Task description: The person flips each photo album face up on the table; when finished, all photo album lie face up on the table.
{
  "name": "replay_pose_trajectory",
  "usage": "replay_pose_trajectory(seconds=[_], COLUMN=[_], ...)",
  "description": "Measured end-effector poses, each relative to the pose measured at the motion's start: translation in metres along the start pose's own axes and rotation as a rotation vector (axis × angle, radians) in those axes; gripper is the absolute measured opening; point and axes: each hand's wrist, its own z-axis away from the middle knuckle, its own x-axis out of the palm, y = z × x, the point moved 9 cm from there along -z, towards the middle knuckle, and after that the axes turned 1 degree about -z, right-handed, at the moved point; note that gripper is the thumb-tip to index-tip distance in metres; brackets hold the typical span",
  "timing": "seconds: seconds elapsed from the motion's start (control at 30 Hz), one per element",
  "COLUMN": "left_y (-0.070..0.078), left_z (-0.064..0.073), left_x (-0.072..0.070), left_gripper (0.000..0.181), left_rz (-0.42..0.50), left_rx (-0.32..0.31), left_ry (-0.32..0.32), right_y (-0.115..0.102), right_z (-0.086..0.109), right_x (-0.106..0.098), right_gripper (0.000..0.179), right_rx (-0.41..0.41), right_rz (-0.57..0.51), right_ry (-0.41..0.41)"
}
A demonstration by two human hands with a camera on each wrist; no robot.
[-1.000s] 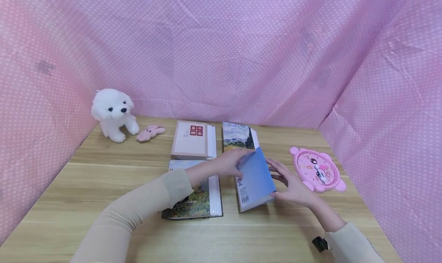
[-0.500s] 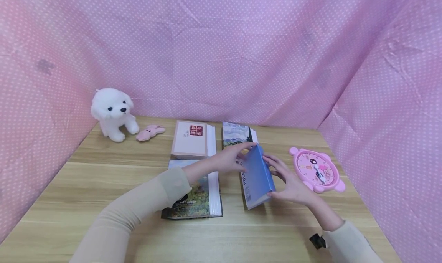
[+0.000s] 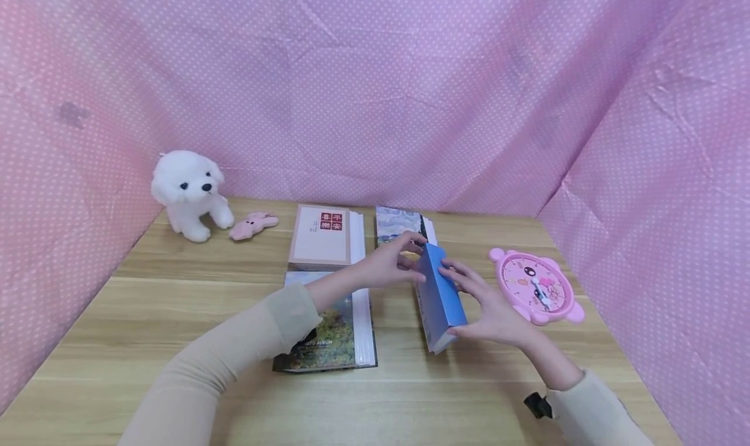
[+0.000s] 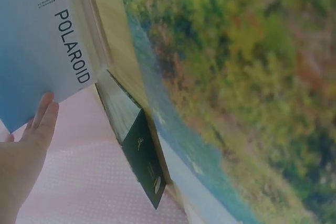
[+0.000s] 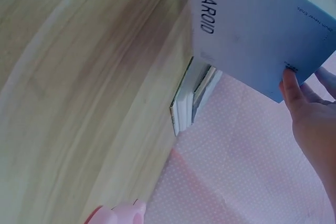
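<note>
A blue album (image 3: 448, 286) marked POLAROID stands on its page edges, spine up, between both hands. My left hand (image 3: 387, 264) is at its far left side, fingertips at the far corner and thumb against the cover. In the left wrist view that cover (image 4: 39, 45) shows its barcode, with the fingers at its edge. My right hand (image 3: 495, 312) holds the other side, thumb at the near end of the spine and fingers on the cover. The right wrist view shows fingertips on the opposite cover (image 5: 252, 30). Beyond it lies a landscape-painted album (image 3: 400, 221), partly hidden by the left hand.
A white album with red characters (image 3: 322, 237) and a painted photo album (image 3: 328, 342) lie to the left, the latter under my left forearm. A pink clock (image 3: 536, 286) lies at right. A white plush dog (image 3: 190, 195) and small pink plush (image 3: 253, 226) are at back left.
The blue album has tipped from lying slanted, cover facing up, to nearly upright with its spine on top. Both hands have stayed on it and shifted only slightly.
</note>
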Motion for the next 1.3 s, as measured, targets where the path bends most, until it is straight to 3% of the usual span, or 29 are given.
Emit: replay_pose_trajectory(seconds=[0.23, 0.47, 0.63, 0.87, 1.17, 1.3], left_y=[-0.008, -0.013, -0.015, -0.011, -0.010, -0.014], left_z=[0.001, 0.005, 0.007, 0.011, 0.018, 0.021], left_x=[0.000, -0.003, -0.001, -0.004, -0.004, -0.002], left_gripper=[0.066, 0.064, 0.064, 0.068, 0.073, 0.074], left_rz=[0.000, -0.025, -0.038, -0.103, -0.099, -0.131], left_rx=[-0.045, -0.098, -0.094, -0.079, -0.014, -0.011], left_ry=[0.016, 0.039, 0.009, -0.025, -0.098, -0.132], right_y=[-0.001, -0.001, -0.004, -0.025, 0.002, 0.002], right_z=[0.000, 0.000, 0.002, 0.002, 0.007, 0.007], right_x=[0.003, 0.010, 0.012, 0.007, 0.027, 0.034], right_gripper=[0.088, 0.086, 0.088, 0.079, 0.090, 0.090], right_rx=[0.004, -0.028, -0.006, 0.003, -0.062, -0.040], right_rz=[0.044, -0.109, -0.202, -0.271, -0.375, -0.312], right_ry=[0.013, 0.019, 0.011, -0.020, -0.081, -0.091])
